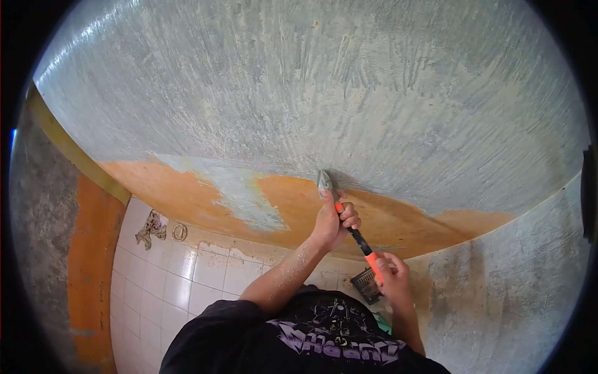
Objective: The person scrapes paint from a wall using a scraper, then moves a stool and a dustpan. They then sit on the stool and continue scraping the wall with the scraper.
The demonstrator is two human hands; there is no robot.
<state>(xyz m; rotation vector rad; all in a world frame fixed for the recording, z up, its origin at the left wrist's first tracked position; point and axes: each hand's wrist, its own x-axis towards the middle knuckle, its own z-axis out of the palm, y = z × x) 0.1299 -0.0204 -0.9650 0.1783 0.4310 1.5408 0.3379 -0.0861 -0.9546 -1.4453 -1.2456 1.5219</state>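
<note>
A long scraper (364,247) with a black and orange handle slants up to the wall, its metal head (324,180) at the lower edge of the scraped grey area. My left hand (333,221) is wrapped round the upper handle, close behind the head. Lower down, my right hand (393,277) grips the orange end of the handle. Remaining orange paint (293,192) forms a band along the bottom of the wall, broken by a pale bare patch (246,196). Above it the grey wall (349,93) is covered in scrape marks. Pale dust clings to my left forearm.
On the white tiled floor (159,293) lie a crumpled, stained rag (151,229) and a ring-shaped item (179,232). A dark slotted object (365,285) is beside my body. A grey side wall (498,280) meets the scraped wall at right; an orange-painted strip (93,268) stands at left.
</note>
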